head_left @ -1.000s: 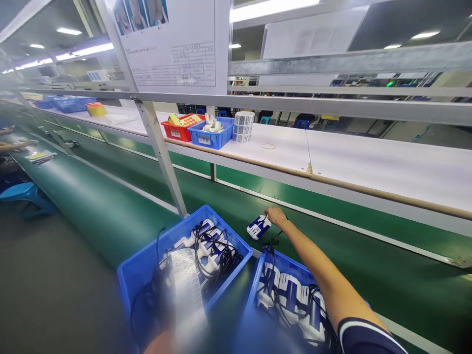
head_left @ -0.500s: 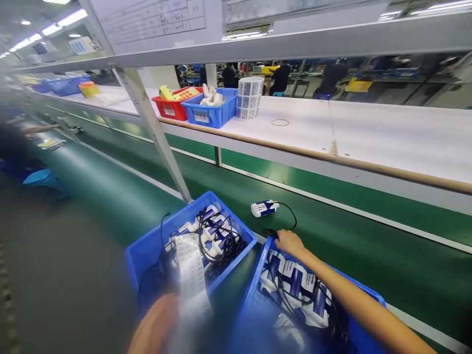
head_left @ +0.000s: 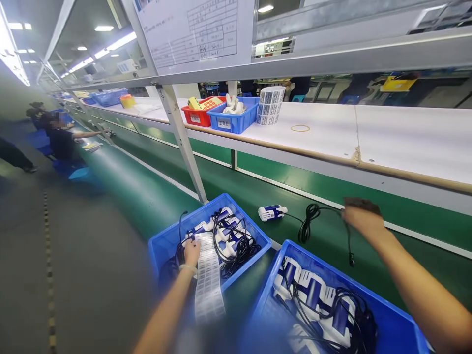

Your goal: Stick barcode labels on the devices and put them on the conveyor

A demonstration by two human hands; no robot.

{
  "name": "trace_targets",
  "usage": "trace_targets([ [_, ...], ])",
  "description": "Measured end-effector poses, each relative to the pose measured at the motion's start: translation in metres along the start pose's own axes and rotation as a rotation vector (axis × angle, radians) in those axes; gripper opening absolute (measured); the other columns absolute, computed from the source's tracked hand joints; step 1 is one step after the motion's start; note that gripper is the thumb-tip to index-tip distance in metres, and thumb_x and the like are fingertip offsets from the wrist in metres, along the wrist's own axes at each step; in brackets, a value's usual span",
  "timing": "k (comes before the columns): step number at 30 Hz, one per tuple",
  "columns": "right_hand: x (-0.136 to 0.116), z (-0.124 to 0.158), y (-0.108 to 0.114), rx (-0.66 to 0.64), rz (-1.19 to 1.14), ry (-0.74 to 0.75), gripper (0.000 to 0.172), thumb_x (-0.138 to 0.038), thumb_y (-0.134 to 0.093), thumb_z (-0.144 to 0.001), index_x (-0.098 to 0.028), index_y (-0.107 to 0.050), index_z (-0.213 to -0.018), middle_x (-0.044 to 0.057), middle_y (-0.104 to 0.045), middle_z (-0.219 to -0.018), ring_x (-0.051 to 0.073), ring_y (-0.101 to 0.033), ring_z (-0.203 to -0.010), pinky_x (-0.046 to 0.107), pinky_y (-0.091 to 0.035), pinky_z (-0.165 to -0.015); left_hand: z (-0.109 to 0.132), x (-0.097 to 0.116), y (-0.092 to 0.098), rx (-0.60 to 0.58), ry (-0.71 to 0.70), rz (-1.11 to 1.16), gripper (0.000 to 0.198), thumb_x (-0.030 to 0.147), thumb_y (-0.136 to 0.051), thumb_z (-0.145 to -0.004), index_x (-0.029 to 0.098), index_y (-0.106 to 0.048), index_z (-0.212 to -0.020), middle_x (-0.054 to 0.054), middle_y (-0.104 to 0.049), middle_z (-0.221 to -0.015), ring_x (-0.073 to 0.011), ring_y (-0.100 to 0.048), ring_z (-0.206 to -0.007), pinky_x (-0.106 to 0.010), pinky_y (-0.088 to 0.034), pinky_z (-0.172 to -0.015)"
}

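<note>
Cable: a thin black cable (head_left: 310, 223) lies in one loop on the green conveyor belt (head_left: 258, 189). One stretch is lifted off the belt and its plug end hangs free.
Device: a small white-and-blue plastic device (head_left: 272, 212) lies on its side on the belt at the cable's other end, just beyond the crates.
Right grip: the right hand (head_left: 363, 220) is raised over the belt with its fingers closed on the cable; it is blurred.
Left grip: the left hand (head_left: 191, 251) pinches the top of a long white strip of printed labels (head_left: 208, 280).
Crates: the left blue plastic crate (head_left: 165, 241) lies under that strip, with the right blue plastic crate (head_left: 267, 285) beside it. Both hold similar devices and tangled cables.
Shelf: a white shelf (head_left: 405, 142) carries a red tray (head_left: 199, 115), a small blue tray (head_left: 232, 120) and a roll of labels (head_left: 270, 105).
</note>
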State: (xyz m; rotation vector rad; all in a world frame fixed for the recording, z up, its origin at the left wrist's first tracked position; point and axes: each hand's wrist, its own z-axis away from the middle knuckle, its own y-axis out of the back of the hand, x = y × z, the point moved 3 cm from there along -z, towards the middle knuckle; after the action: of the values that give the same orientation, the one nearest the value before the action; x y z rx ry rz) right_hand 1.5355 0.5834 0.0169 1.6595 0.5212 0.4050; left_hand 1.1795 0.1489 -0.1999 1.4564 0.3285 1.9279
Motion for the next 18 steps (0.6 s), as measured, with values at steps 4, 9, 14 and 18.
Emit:
trace_targets([
  [4, -0.058, 0.046, -0.021, -0.092, -0.120, 0.155, 0.034, -0.015, -0.050, -0.087, -0.002, -0.061, -0.117, 0.029, -0.061, -0.118, 0.036, -0.059, -0.107, 0.045, -0.044, -0.088, -0.003, -0.006, -0.011, -0.046, -0.008, -0.071, 0.026, 0.033, -0.061, -0.084, 0.014, -0.062, -0.102, -0.008, -0.067, -0.106, -0.0221, -0.061, -0.102, -0.041, -0.043, -0.093],
  [9, -0.171, 0.127, -0.051, -0.216, -0.440, 0.396, 0.033, -0.025, -0.045, -0.090, -0.014, -0.064, -0.114, 0.011, -0.067, -0.116, 0.026, -0.062, -0.105, 0.039, -0.047, -0.096, 0.001, 0.005, -0.011, -0.012, 0.036, -0.087, 0.032, 0.034, -0.065, -0.081, 0.013, -0.060, -0.105, -0.011, -0.061, -0.118, -0.0249, -0.053, -0.115, -0.046, -0.038, -0.101],
  [14, -0.245, 0.184, -0.057, -0.244, -0.730, 0.450, 0.026, -0.026, -0.048, -0.088, -0.020, -0.068, -0.103, 0.006, -0.072, -0.104, 0.024, -0.066, -0.097, 0.038, -0.052, -0.088, 0.018, 0.039, -0.006, -0.085, -0.004, 0.114, 0.030, 0.042, -0.062, -0.083, 0.013, -0.065, -0.091, -0.007, -0.068, -0.097, -0.0218, -0.062, -0.095, -0.041, -0.048, -0.087],
  [18, -0.270, 0.199, -0.042, -0.189, -0.916, 0.352, 0.024, -0.028, -0.044, -0.091, -0.020, -0.066, -0.097, 0.005, -0.073, -0.092, 0.020, -0.068, -0.080, 0.033, -0.055, -0.074, 0.056, 0.065, 0.013, -0.206, -0.163, 0.373, 0.039, 0.047, -0.063, -0.077, 0.012, -0.067, -0.093, -0.010, -0.071, -0.098, -0.0245, -0.064, -0.094, -0.036, -0.049, -0.085],
])
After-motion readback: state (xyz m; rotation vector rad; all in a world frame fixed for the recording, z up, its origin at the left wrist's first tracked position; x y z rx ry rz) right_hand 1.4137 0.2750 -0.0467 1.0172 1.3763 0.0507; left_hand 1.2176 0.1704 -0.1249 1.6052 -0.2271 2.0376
